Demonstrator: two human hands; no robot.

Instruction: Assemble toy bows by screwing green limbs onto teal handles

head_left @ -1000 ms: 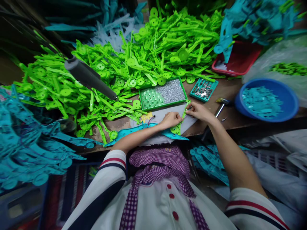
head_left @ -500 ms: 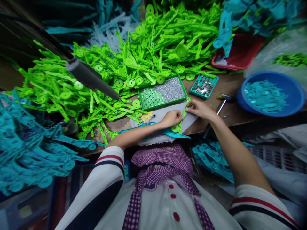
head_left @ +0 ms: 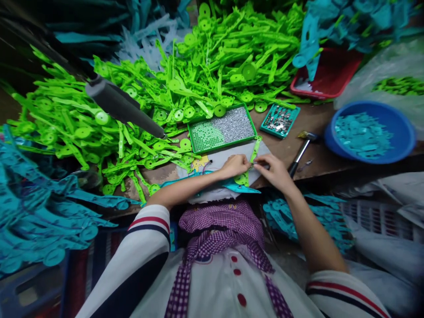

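Note:
A long bright-green plastic piece (head_left: 255,149) with a rounded end lies on a light grey sheet (head_left: 225,155) at the table's front edge. My left hand (head_left: 236,165) is closed over the middle of this piece, its fingertips against it. Just to the right, my right hand (head_left: 270,171) pinches with thumb and forefinger close to the left fingertips; anything between them is too small to make out. Under my left wrist lies a turquoise plastic piece (head_left: 243,188), partly hidden. A yellow gear-shaped part (head_left: 200,162) with thin wires sits left of my left hand.
Behind stands a green tray (head_left: 222,128) of small silver parts, beside a teal tray (head_left: 280,120) of metal discs. A hammer (head_left: 302,152) and a blue bowl (head_left: 402,137) are at right. A grey handheld tool (head_left: 115,104) hangs before heaped green pieces (head_left: 212,66).
My right hand has moved down along the green piece from near its upper end to its middle, beside my left fingertips. My left hand stays on the piece.

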